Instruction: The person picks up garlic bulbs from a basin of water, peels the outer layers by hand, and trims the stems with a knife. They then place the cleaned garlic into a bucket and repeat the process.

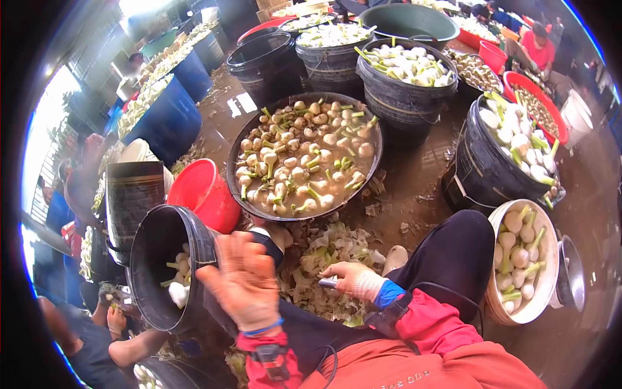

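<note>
Right hand is clenched round a short metal tool; only a smooth, shiny end pokes out left of the fingers, exact type can't be told. Left hand, left of that grip, grasps nothing: palm showing, fingers spread, a bit blurred.

Under and ahead of the grip: peels, loose heap, papery, crumpled, whitish with green scraps. Just left of the left hand: black pail, smooth plastic, tipped, some round white bulbs with green stems inside. Beyond that, red bucket, smooth plastic.

Ahead of the grip, past the peels: wide round basin, dark rim, murky brown water, crowded with more bulbs, many dirt-caked, stubby stems.

Right of the grip, past the knee: white tub, round, grimy wall, cleaner bulbs inside. Beside it, steel bowl, shiny. Ahead-right: black bucket, tilted, heaped with white bulbs. Floor brown, wet, glossy, flecked with scraps.

Farther off: blue drum ahead-left; person in red ahead-right.
</note>
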### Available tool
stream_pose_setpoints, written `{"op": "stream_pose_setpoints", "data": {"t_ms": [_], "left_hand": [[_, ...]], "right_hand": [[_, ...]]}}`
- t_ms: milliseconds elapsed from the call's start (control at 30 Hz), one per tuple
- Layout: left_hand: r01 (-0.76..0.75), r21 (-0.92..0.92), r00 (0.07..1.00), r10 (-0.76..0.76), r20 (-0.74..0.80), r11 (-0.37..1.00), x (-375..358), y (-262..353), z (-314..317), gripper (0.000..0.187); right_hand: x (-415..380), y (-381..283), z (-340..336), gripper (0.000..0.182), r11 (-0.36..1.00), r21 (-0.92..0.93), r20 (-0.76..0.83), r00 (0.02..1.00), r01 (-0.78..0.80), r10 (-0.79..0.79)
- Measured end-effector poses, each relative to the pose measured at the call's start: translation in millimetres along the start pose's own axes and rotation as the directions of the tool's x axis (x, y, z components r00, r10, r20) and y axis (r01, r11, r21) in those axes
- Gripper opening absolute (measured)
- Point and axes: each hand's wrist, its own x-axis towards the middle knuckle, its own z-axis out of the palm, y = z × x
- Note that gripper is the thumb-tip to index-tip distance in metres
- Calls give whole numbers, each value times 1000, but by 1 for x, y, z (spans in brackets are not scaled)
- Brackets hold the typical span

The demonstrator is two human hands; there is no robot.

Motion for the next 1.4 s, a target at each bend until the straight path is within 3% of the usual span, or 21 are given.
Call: {"op": "stream_pose_setpoints", "data": {"t_ms": [33, 133, 267, 300, 333, 467, 533, 633, 667, 700, 800, 900, 933, 967, 1000, 1067, 1133, 1233, 1267, 1333, 1400], "left_hand": [[133, -49, 985, -138, -100, 990, -4, -19, -3, 55], [415, 27, 746, -322, -583, 910, -27, -70, -37, 29], [653, -43, 426, -413, -805, 756, -72, -115, -108, 22], [673, -40, 427, -432, -794, 738, -71, -120, -107, 21], [692, -44, 428, -458, -779, 721, -66, -123, -104, 22], [751, 126, 494, -425, -759, 649, -48, -136, -110, 30], [768, 164, 480, -387, -787, 619, -51, -144, -116, 34], [823, 165, 457, -461, -761, 543, -53, -150, -120, 40], [847, 154, 435, -496, -751, 510, -51, -152, -121, 41], [853, 158, 423, -482, -767, 497, -49, -152, -117, 41], [857, 163, 413, -462, -785, 489, -42, -153, -113, 40], [807, 255, 511, -413, -754, 533, -41, -149, -115, 46], [802, 257, 517, -412, -751, 539, -41, -147, -113, 46], [670, 324, 625, -272, -732, 668, -38, -142, -106, 51], [518, 383, 702, -125, -701, 764, -36, -138, -99, 57], [350, 445, 772, 15, -635, 825, -34, -129, -93, 66], [203, 274, 835, -20, -550, 940, -33, -119, -80, 63], [247, 198, 852, -115, -511, 949, -44, -113, -87, 55], [249, 251, 848, -85, -522, 935, -47, -110, -78, 53], [229, 403, 897, -30, -442, 886, -53, -108, -77, 54], [184, 632, 928, 80, -365, 753, -53, -108, -78, 54]], "right_hand": [[-4, -12, -8, 32, 974, 92, 76, 977, -207, 200], [16, 0, -20, 24, 990, 141, -273, 962, 29, 11], [88, 25, -65, 26, 978, 92, -583, 807, 187, -99], [100, 13, -79, 27, 978, 175, -550, 835, 118, -2], [118, 9, -90, 29, 999, -23, -581, 813, 24, -33], [189, 0, -103, 40, 957, -216, -368, 924, -193, 103], [232, 29, -97, 53, 915, -393, -305, 952, -91, -36], [259, 41, -88, 56, 894, -423, -204, 977, -148, 65], [328, 144, -73, 52, 770, -635, -120, 977, 59, -174], [263, 40, -88, 45, 904, -422, -123, 992, -73, 23], [253, 27, -89, 40, 957, -271, -131, 989, -99, 65], [227, 15, -84, 41, 979, -205, -181, 982, 13, -51], [203, -1, -81, 42, 977, 203, -223, 975, 69, -23], [178, -16, -74, 43, 808, 575, -251, 968, 129, 24], [155, -32, -64, 45, 699, 706, -212, 975, 111, 60], [106, -39, -48, 46, 638, 760, -172, 985, 124, 13], [71, -34, -28, 48, 698, 710, -154, 988, 93, 25], [40, -10, -12, 50, 479, 840, -217, 967, 254, -132], [31, -10, -11, 50, 420, 860, -249, 957, 290, -151], [10, -21, -15, 52, 625, 726, -303, 949, 286, -82], [3, -15, -7, 51, 600, 726, -334, 935, 335, -118]]}}
